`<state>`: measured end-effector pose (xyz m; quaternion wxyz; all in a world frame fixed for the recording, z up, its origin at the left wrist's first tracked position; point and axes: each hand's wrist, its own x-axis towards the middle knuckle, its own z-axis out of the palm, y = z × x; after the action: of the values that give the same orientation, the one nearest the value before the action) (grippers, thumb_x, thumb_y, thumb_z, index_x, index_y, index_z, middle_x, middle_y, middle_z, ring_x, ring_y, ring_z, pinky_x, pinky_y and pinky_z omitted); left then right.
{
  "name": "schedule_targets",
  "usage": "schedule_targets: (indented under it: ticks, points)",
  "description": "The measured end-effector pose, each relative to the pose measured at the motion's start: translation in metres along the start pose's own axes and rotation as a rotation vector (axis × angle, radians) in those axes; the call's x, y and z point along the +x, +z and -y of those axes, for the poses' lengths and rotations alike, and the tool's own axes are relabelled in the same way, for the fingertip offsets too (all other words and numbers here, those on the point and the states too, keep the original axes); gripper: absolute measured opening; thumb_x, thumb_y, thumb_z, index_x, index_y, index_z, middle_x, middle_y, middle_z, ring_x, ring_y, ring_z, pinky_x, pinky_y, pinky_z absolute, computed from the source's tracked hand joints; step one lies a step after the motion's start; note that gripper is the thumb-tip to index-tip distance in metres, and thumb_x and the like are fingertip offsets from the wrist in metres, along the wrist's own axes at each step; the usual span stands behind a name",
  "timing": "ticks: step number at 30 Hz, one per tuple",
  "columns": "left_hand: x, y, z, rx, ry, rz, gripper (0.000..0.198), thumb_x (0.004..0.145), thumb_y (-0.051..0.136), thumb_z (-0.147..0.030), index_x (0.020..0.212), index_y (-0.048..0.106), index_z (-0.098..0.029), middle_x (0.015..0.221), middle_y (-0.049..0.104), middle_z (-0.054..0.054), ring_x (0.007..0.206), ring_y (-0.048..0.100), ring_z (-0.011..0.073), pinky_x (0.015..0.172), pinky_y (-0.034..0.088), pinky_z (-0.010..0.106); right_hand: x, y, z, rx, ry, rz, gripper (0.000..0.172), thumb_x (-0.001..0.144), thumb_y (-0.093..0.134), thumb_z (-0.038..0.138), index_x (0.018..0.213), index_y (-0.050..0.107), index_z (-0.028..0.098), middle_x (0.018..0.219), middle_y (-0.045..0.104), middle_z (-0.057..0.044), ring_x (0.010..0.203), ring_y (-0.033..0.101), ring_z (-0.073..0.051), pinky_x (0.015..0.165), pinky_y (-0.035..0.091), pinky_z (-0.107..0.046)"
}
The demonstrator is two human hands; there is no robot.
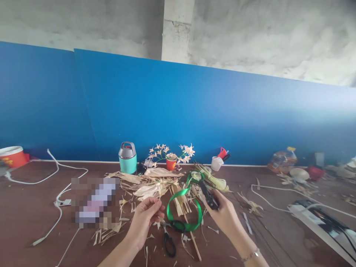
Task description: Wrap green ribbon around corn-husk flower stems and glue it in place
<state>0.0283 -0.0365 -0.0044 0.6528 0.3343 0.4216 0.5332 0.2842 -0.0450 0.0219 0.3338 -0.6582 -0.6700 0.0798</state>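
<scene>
My left hand [147,215] is closed in a pinch, and a small pale husk flower [160,188] rises just above its fingertips. My right hand [224,211] is wrapped round a black hand tool [208,194], which points up and left; its exact kind is unclear. A loop of green ribbon [199,215] stands on the table between the hands. Below it lie scissors [169,244] with black handles, their blades partly hidden near my left hand. Dried corn husks [147,191] are strewn beyond my fingers, with a greener husk bundle [215,180] to the right.
Husk flowers stand in a red paper cup [171,163] at the back, beside a turquoise food jar [128,159]. A white cup [217,163] holds pens. White cables [57,200] cross the brown table [25,211] at left. A blue partition [167,107] runs behind.
</scene>
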Motion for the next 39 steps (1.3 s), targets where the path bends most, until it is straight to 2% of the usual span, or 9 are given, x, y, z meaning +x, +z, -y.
schedule_targets:
  ticks: [2,3,5,8,11,16,18,22,39]
  points:
    - [0.001,0.0,0.0,0.021,0.008,-0.015,0.028,0.063,0.074,-0.037,0.069,0.056,-0.016,0.064,0.065,0.001,0.044,0.053,0.0068,0.036,0.032,0.014,-0.003,0.005,0.018,0.143,-0.186,0.04,0.004,0.077,0.052,0.024,0.076,0.054,0.02,0.074,0.057,-0.002,0.068,0.054,-0.017,0.061,0.042,-0.026]
    - [0.002,0.001,0.0,0.041,0.013,-0.025,0.029,0.063,0.073,-0.038,0.069,0.055,-0.016,0.064,0.065,0.001,0.041,0.051,0.0063,0.032,0.027,0.014,-0.005,0.009,0.027,0.185,-0.257,0.074,0.008,0.078,0.051,0.023,0.07,0.051,0.02,0.069,0.054,-0.001,0.064,0.052,-0.015,0.058,0.041,-0.025]
    - [0.002,0.001,-0.001,0.08,0.023,-0.047,0.031,0.061,0.073,-0.04,0.067,0.056,-0.016,0.065,0.065,0.001,0.037,0.048,0.0051,0.03,0.02,0.013,-0.008,0.018,0.045,0.269,-0.367,0.136,0.003,0.076,0.052,0.018,0.073,0.052,0.019,0.07,0.052,0.0,0.063,0.05,-0.014,0.057,0.04,-0.024]
    - [0.002,0.001,0.0,0.087,0.053,-0.063,0.031,0.06,0.074,-0.04,0.064,0.057,-0.015,0.053,0.06,-0.001,0.036,0.044,0.0048,0.032,0.023,0.014,-0.01,0.031,0.064,0.345,-0.44,0.234,0.006,0.072,0.052,0.013,0.072,0.051,0.019,0.071,0.052,0.0,0.067,0.049,-0.014,0.06,0.041,-0.023]
    - [0.004,-0.002,0.003,0.079,0.08,-0.051,0.029,0.062,0.073,-0.039,0.065,0.057,-0.015,0.043,0.053,-0.004,0.037,0.043,0.0055,0.036,0.029,0.014,-0.009,0.042,0.069,0.338,-0.445,0.248,0.008,0.069,0.053,0.012,0.068,0.049,0.019,0.071,0.052,-0.001,0.068,0.049,-0.015,0.061,0.041,-0.025]
    - [0.005,-0.006,0.009,0.116,0.039,-0.08,0.028,0.066,0.071,-0.039,0.068,0.055,-0.017,0.04,0.047,-0.007,0.034,0.037,0.0039,0.034,0.021,0.014,-0.012,0.055,0.062,0.316,-0.408,0.199,0.008,0.069,0.052,0.012,0.069,0.05,0.02,0.071,0.051,-0.001,0.064,0.049,-0.014,0.057,0.04,-0.024]
    - [0.004,-0.004,0.007,0.085,0.048,-0.078,0.028,0.065,0.071,-0.038,0.067,0.055,-0.017,0.041,0.047,-0.007,0.035,0.037,0.0042,0.035,0.023,0.014,-0.014,0.058,0.06,0.312,-0.393,0.194,0.008,0.069,0.052,0.012,0.068,0.048,0.02,0.07,0.051,-0.001,0.063,0.049,-0.014,0.056,0.04,-0.023]
    - [0.0,0.001,0.001,0.064,0.037,-0.08,0.028,0.061,0.074,-0.036,0.064,0.054,-0.016,0.042,0.047,-0.007,0.037,0.042,0.0055,0.037,0.028,0.015,-0.015,0.061,0.059,0.316,-0.37,0.198,0.011,0.069,0.052,0.011,0.065,0.046,0.02,0.069,0.05,-0.001,0.064,0.049,-0.014,0.057,0.04,-0.024]
    - [-0.002,0.003,0.0,0.096,0.007,-0.076,0.03,0.06,0.074,-0.039,0.063,0.054,-0.017,0.036,0.045,-0.008,0.032,0.039,0.006,0.035,0.025,0.015,-0.015,0.064,0.055,0.349,-0.369,0.199,0.014,0.067,0.052,0.005,0.068,0.052,0.019,0.071,0.051,-0.001,0.066,0.051,-0.015,0.059,0.042,-0.024]
